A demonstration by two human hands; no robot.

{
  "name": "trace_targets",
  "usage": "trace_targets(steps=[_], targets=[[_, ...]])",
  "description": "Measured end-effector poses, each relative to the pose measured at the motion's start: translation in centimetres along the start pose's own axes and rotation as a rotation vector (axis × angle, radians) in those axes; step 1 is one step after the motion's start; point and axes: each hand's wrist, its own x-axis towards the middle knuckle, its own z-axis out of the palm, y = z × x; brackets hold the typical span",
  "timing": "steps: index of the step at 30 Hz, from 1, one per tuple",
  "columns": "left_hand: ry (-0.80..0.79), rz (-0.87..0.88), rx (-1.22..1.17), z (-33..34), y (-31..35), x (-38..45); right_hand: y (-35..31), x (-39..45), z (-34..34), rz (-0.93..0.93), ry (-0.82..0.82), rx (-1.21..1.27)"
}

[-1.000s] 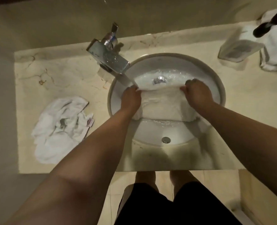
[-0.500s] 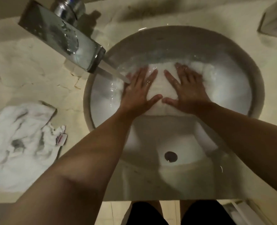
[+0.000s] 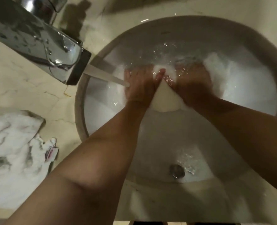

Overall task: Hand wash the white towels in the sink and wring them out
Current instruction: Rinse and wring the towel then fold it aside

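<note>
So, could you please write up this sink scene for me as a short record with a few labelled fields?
setting: round white ceramic sink set in a beige marble counter
tap: chrome faucet running, its stream landing by the left hand
in sink: wet white towel, bunched in the water
left hand: gripping the towel
right hand: gripping the towel, fingers under water
on counter: second crumpled white towel with a pink tag, left of the sink
wringing: not yet done

Under my hands (image 3: 167,85), soaked terry cloth towel (image 3: 164,101); glossy ceramic sink (image 3: 199,33); left of them, mirror-polished metal tap (image 3: 37,44), veined marble worktop (image 3: 29,95).
</note>
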Motion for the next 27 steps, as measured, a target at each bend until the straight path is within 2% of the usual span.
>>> trace_targets(steps=[1,2,4,6,8,11,15,17,19,22,27], targets=[[-0.012,-0.003,0.064,0.1,0.0,0.5,0.0,0.3,0.0,0.003,0.012,-0.008],[-0.044,-0.050,0.108,0.2,0.1,1.1,0.1,0.8,-0.6,-0.002,-0.082,0.037],[-0.309,-0.238,-0.005,0.2,0.3,2.0,-0.2,1.5,-1.1,0.037,-0.285,-0.002],[-0.541,-0.350,-0.114,1.4,-0.1,2.3,-0.4,1.9,-1.5,0.107,-0.336,0.054],[-0.564,-0.325,-0.102,2.1,-0.7,2.5,-0.4,2.3,-1.9,0.174,-0.335,0.118],[-0.491,-0.122,-0.055,-1.0,-0.2,2.7,-0.3,2.1,-2.8,0.098,-0.338,0.121],[-0.318,0.095,-0.347,-4.6,-2.0,0.2,0.3,-0.1,-4.2,0.014,-0.201,0.297],[-0.176,0.177,-0.322,-3.6,-3.7,-2.6,0.4,-1.3,-3.7,-0.023,-0.135,0.238],[-0.071,0.137,-0.159,-2.5,-4.5,-5.1,-0.3,-2.3,-3.2,-0.117,-0.101,0.193],[-0.065,0.062,-0.039,-2.6,-3.7,-6.6,-1.6,-2.8,-2.6,-0.275,-0.230,0.260],[-0.050,-0.056,-0.060,-1.7,-2.9,-5.5,-3.2,-0.9,-3.3,-0.014,-0.402,0.325]])
